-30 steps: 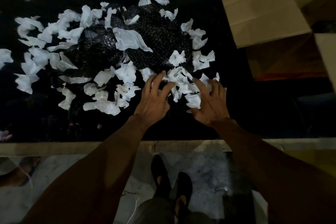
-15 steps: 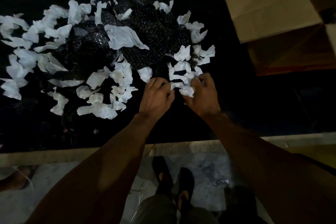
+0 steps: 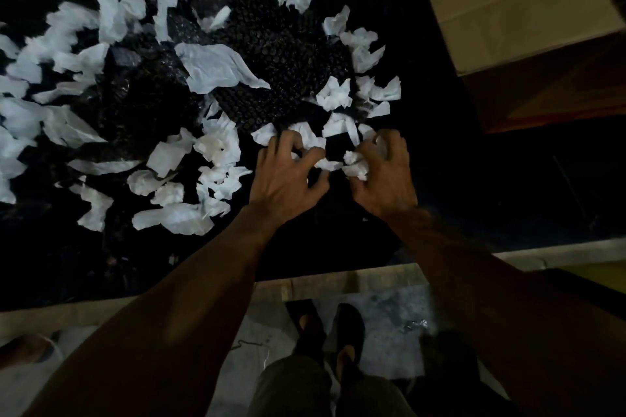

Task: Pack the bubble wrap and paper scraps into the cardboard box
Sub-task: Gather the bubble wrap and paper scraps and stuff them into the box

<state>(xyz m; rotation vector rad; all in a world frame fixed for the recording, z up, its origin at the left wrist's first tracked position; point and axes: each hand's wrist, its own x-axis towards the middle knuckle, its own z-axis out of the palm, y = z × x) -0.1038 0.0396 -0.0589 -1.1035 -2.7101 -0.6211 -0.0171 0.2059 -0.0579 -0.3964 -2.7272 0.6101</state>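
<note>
Fingers (image 3: pixel 286 145) spread wider, paper scraps (image 3: pixel 355 164) bunched

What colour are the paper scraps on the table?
White; the paper scraps show clearest in the head view.

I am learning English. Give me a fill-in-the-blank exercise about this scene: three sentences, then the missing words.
1. The right hand grips crumpled paper scraps of ____ colour.
2. The cardboard box stands to the ____ of the scraps.
3. The largest paper scrap lies on top of the ____.

Missing words: white; right; bubble wrap.
</note>
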